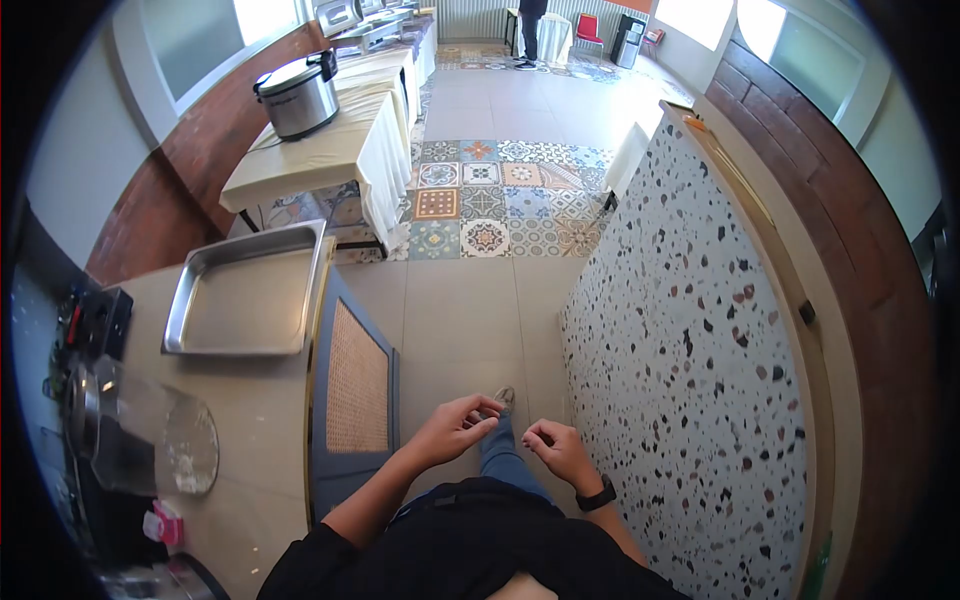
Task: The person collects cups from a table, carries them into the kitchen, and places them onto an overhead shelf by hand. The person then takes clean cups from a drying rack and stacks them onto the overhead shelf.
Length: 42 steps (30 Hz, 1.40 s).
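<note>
My left hand is held in front of my waist, its fingers loosely bent and apart from the thumb, with nothing in it. Close by on the right, my right hand has its fingers curled inward, and no object shows in it. The two hands do not touch each other. A dark watch is on my right wrist. Below the hands are my trouser leg and a shoe on the tiled floor.
At left, a counter bears a shallow metal pan, a clear container and a pink item. A rice cooker stands on a covered table. A speckled partition rises at right. Far off stands a person.
</note>
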Each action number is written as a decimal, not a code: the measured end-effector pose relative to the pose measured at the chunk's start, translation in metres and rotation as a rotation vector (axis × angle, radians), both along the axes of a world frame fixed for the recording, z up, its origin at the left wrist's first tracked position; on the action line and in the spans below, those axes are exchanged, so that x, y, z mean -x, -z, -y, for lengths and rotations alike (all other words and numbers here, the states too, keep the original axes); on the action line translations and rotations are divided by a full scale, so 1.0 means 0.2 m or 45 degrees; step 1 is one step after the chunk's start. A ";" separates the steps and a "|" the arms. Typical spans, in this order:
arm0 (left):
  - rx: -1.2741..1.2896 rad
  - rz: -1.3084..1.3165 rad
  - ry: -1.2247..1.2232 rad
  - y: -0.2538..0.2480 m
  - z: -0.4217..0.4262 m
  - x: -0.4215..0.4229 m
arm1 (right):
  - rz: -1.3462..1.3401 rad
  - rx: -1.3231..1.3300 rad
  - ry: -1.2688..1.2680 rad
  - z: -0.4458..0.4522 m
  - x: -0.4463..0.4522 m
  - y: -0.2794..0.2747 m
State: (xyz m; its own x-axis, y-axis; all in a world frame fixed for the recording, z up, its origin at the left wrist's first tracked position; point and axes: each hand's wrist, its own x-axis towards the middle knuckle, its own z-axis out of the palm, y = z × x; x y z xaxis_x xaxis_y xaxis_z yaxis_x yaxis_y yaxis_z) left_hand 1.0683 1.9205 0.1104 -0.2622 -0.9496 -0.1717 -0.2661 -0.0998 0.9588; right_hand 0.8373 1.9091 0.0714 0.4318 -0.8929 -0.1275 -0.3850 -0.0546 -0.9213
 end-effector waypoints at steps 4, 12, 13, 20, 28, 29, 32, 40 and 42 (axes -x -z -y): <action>0.024 -0.015 -0.083 0.00 0.49 -0.05 | 0.057 0.127 -0.028 0.52 -0.07 0.00; 0.103 0.028 -0.076 -0.13 1.40 -0.06 | 0.054 0.368 -0.125 1.54 -0.16 -0.18; 0.115 0.036 -0.081 -0.14 1.48 -0.06 | 0.037 0.328 -0.122 1.63 -0.17 -0.20; -0.159 -0.119 -0.014 0.13 2.04 -0.16 | 0.025 0.306 -0.157 2.15 -0.22 -0.13; -0.111 -0.137 0.072 0.20 3.08 -0.34 | -0.057 0.279 0.006 2.96 -0.37 -0.06; -0.103 -0.133 0.103 0.17 3.23 -0.36 | -0.080 0.306 0.035 3.07 -0.40 -0.08; -0.093 -0.120 0.229 0.06 3.67 -0.38 | -0.080 0.296 0.087 3.38 -0.47 -0.15; -0.100 -0.093 0.539 0.06 4.60 -0.25 | -0.142 0.249 0.514 3.88 -0.37 -0.13; -0.136 -0.079 0.672 0.08 4.74 -0.12 | -0.155 0.215 0.643 3.95 -0.29 -0.08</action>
State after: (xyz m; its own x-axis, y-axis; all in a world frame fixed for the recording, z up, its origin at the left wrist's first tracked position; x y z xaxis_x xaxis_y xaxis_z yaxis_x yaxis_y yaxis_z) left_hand 1.0924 0.9718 0.0952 -0.7115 -0.6642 -0.2294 -0.2500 -0.0659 0.9660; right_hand 0.8945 1.1184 0.0867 -0.0653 -0.9978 0.0131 -0.5051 0.0217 -0.8628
